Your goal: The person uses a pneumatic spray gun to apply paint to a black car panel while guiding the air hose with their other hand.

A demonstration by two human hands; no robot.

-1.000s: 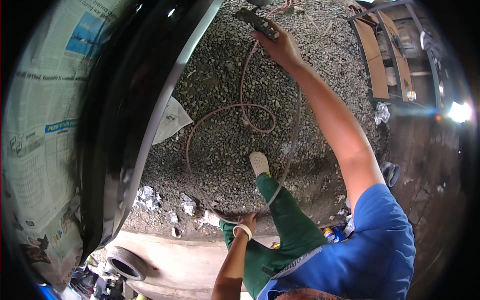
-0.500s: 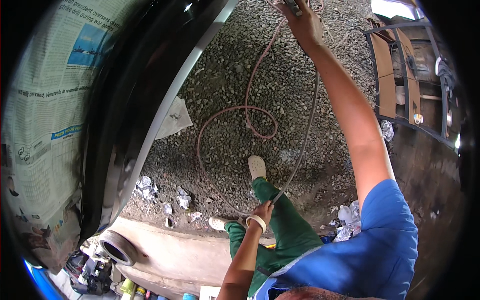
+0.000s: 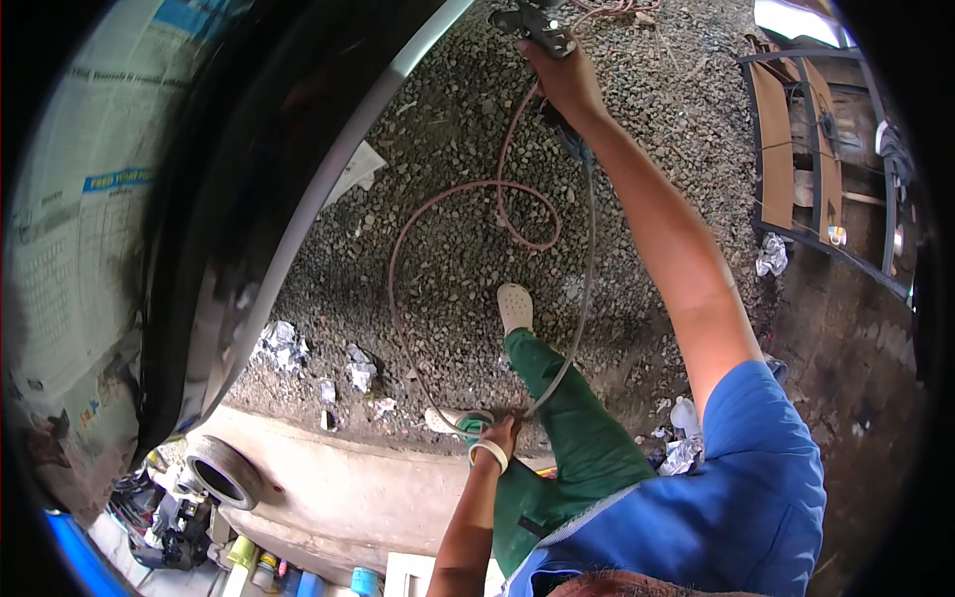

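Grips dark gun-shaped tool (image 3: 532, 28) in right hand (image 3: 569, 85), out at 12 o'clock, fingers closed round the handle. Can't tell the trigger's position, hidden by hand. Looks close to the edge of glossy dark panel (image 3: 199, 229), on the 9-to-12 side; can't tell touching or apart. Holds arm nearly straight, probably for reach.

Holds hose (image 3: 591, 249) in left hand (image 3: 500, 433) at 6 o'clock, near the leg, in a narrow closed grip. Seems meant to manage slack: leaves a free bend up to the tool, likely lifted clear of gravel (image 3: 458, 119) and off the panel. Trails the rest in a loop at centre, then away toward 12.

Has newspaper (image 3: 70, 279) over the surface at 9, presumably as cover. Stands with pale clogs (image 3: 515, 306) apart, likely for balance. Note also tyre (image 3: 223, 472) at 8, cardboard-faced frame (image 3: 776, 149) at 2.
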